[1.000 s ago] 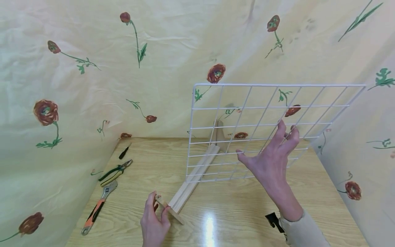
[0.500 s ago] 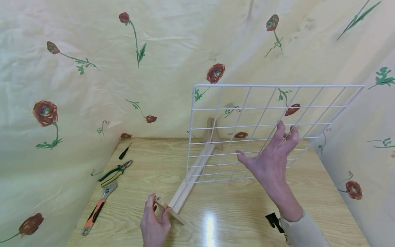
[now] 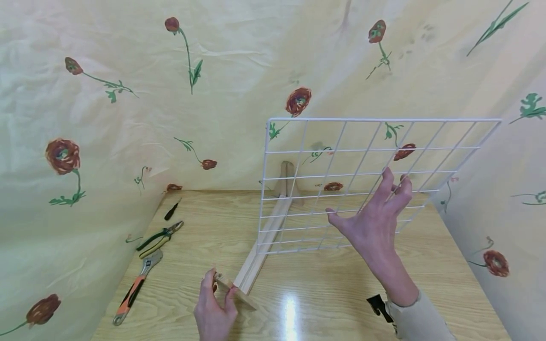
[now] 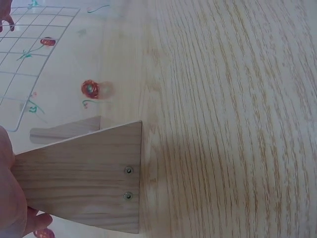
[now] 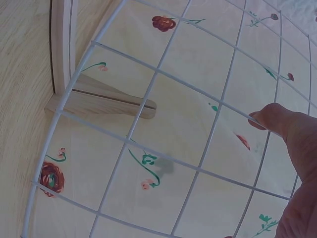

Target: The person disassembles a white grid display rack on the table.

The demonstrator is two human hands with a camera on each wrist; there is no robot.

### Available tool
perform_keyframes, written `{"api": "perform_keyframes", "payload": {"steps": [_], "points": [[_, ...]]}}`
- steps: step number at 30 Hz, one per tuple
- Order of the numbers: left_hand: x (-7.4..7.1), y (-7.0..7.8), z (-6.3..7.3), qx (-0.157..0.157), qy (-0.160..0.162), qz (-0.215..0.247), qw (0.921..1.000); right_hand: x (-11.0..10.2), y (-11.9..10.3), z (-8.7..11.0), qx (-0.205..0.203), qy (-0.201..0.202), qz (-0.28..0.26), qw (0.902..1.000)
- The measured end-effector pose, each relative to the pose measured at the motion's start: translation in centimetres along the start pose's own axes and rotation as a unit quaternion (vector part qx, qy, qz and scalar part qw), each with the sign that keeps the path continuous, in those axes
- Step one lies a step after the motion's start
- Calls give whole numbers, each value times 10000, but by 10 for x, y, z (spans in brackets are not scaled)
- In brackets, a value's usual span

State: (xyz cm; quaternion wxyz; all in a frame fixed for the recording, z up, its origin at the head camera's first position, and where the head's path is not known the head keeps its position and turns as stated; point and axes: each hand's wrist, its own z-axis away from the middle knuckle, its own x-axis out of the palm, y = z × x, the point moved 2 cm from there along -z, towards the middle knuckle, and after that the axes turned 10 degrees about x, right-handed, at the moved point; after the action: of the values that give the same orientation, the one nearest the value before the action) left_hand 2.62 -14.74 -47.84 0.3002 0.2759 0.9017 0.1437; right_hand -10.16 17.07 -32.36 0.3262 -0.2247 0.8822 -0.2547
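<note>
Main risk: wire grid hangs on the right hand alone, so it could twist and its left side bump the wooden stand. Second: left hand pinches the stand at one end only, by the narrow top of the near end board; a sideways knock could pivot it on the tabletop.

Right hand is spread wide, fingers and thumb hooked on the wires near mid-grid; mesh extends above and both sides of it. Stand runs away from left hand, far end board behind the grid's left part. Can't tell if grid and stand touch.
</note>
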Motion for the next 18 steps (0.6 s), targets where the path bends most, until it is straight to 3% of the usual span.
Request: {"api": "perform_keyframes", "payload": {"steps": [18], "points": [[3,4,1,69,26,-193,9998,1,3,1,-113,0,40,9999]]}}
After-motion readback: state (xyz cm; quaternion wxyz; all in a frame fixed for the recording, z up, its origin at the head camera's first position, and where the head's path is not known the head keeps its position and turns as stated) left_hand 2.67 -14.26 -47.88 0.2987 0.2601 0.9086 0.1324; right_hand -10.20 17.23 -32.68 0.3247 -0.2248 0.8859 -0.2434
